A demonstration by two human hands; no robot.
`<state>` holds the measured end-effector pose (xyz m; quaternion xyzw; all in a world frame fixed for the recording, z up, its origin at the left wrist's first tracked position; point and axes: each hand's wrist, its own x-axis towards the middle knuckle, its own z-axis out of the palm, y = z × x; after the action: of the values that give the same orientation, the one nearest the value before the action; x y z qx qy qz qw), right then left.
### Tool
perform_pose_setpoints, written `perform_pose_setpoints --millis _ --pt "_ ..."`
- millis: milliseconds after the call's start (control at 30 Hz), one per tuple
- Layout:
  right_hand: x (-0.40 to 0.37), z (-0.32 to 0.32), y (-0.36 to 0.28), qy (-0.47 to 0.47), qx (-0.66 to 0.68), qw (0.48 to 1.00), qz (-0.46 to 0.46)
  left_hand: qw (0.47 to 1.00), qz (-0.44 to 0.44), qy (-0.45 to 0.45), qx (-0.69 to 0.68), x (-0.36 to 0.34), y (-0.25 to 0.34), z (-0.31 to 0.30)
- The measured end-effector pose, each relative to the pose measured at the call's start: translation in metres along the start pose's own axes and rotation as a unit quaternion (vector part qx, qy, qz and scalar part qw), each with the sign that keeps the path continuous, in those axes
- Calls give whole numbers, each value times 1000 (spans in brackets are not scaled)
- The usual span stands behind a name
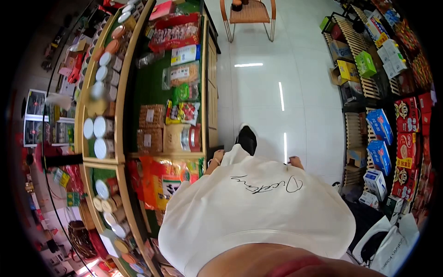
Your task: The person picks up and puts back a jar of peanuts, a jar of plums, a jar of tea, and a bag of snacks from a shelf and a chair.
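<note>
My left hand hangs low beside the wooden display shelf, with a band at its wrist. It is small in view, its fingers partly hidden by my white sweatshirt. On the other side, my right hand hangs over the floor by the sweatshirt's edge, its fingers too small to make out. No held object shows at either hand. Nearest my left hand on the shelf are a large clear jar with a red lid and an orange and yellow food packet.
Lidded jars line the shelf's upper tier at left. A woven chair stands ahead on the glossy tiled floor. Along the right, racks hold red cartons and blue packages. A white bag is at lower right.
</note>
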<state>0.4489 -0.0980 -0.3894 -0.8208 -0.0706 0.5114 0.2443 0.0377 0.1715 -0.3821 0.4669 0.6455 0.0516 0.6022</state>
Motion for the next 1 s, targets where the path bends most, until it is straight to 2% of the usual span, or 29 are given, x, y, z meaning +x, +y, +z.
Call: perform_pose_setpoints --millis 33,67,100,167,233,267,300,400,467,533,600,667,700,733,800,867,900,933,967,1000 --pt "23 -10 -21 0 -11 1000 -20 997 -9 -32 -63 14 41 -12" --pt "40 -21 -37 1 -24 999 -36 999 39 -7 27 21 75 -28" --pt "47 -26 -52 -1 -38 998 -47 999 39 8 4 39 96 -39" --pt "29 -40 -159 32 21 999 -14 998 55 35 -15 84 145 -58" --pt "107 -43 -186 79 38 982 -169 999 34 33 -16 110 194 -73" --pt "97 -50 -227 59 93 975 -192 999 4 23 -23 124 213 -77" --pt "75 -54 -279 40 148 965 -215 1000 16 21 6 143 222 -78" --pt "58 -58 -374 85 189 956 -206 997 45 5 67 202 267 -71" --pt "96 -57 -379 79 161 963 -202 996 34 -22 84 209 309 -53" --pt "156 -57 -352 65 114 975 -182 997 45 -20 56 215 339 -27" --pt "184 -63 -335 109 24 983 -147 994 71 -14 76 221 375 -6" --pt "205 -86 -334 81 -3 996 -44 985 106 -2 137 220 402 13" --pt "215 -101 -342 64 8 998 4 966 145 -56 208 254 380 16" --pt "225 -116 -357 54 26 997 39 936 189 -106 276 281 384 18" --pt "248 -145 -395 53 73 992 87 965 54 -114 230 302 405 25" --pt "267 -171 -436 71 126 983 117 974 18 -56 221 299 448 31" --pt "284 -182 -459 87 153 977 117 976 13 -20 215 327 480 33" --pt "300 -191 -482 98 169 976 101 968 42 -37 246 355 512 32" --pt "351 -202 -478 77 154 984 34 958 58 -61 275 380 519 36" --pt "361 -215 -496 53 133 989 -24 967 8 -5 254 397 541 55"
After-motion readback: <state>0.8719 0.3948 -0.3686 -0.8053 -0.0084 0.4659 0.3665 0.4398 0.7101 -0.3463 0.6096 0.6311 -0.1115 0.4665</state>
